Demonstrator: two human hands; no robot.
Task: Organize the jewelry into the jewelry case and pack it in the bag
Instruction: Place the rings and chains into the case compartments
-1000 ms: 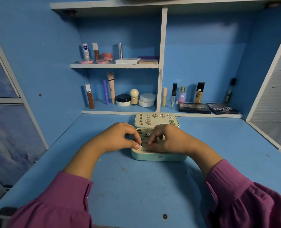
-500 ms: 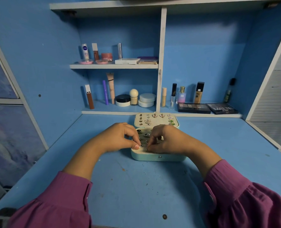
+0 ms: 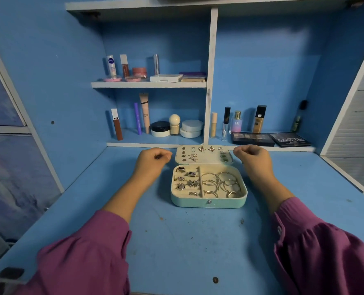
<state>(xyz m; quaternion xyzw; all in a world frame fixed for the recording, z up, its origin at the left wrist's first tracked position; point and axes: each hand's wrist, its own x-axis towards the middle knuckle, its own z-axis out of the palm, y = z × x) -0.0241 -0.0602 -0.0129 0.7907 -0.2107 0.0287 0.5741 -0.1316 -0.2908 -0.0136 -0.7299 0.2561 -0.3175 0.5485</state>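
Two hands (both curled), one jewelry case (image 3: pixel 208 202)

Open jewelry case (image 3: pixel 208 202) on desk (image 3: pixel 176 241); curled hands flank lid (image 3: pixel 204 161).

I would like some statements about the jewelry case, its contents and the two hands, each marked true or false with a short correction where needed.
1. The jewelry case stands open on the desk. True.
2. The hoop earrings lie in the case's left compartment. False: they lie in the right compartment; the rings are on the left.
3. The left hand rests inside the case. False: it is beside the lid, outside the case.
4. The right hand has curled fingers, to the right of the lid. True.
5. The lid carries no jewelry. False: small stud earrings sit on its inner side.
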